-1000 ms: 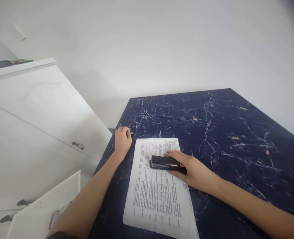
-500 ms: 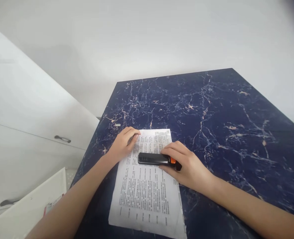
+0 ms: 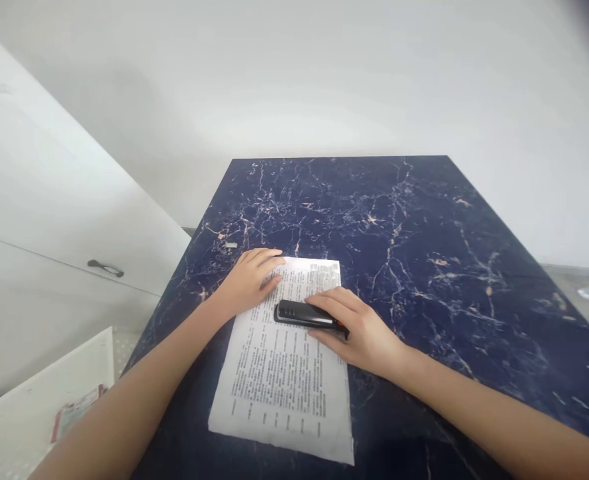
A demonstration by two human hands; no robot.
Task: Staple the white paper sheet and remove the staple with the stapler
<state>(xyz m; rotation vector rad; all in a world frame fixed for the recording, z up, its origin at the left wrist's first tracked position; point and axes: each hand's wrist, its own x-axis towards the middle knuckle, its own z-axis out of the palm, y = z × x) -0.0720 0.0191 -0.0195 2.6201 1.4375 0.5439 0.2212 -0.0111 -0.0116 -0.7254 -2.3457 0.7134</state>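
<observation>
A printed sheet of paper (image 3: 282, 373) lies on the dark blue marble table (image 3: 399, 233). My left hand (image 3: 247, 280) rests flat on the sheet's top left corner, fingers stretched out. My right hand (image 3: 357, 327) is closed around the rear of a black stapler (image 3: 297, 312) with an orange part, which lies across the upper part of the sheet, pointing left.
A small pale object (image 3: 231, 245) lies on the table just beyond my left hand. A white cabinet with dark handles (image 3: 105, 268) stands to the left. A white board with a label (image 3: 39, 413) is at the lower left. A white wall is behind.
My left hand moved from the table's left edge onto the sheet's top left corner. My right hand curled tighter around the stapler. The view shifted, so the table sits more centred.
</observation>
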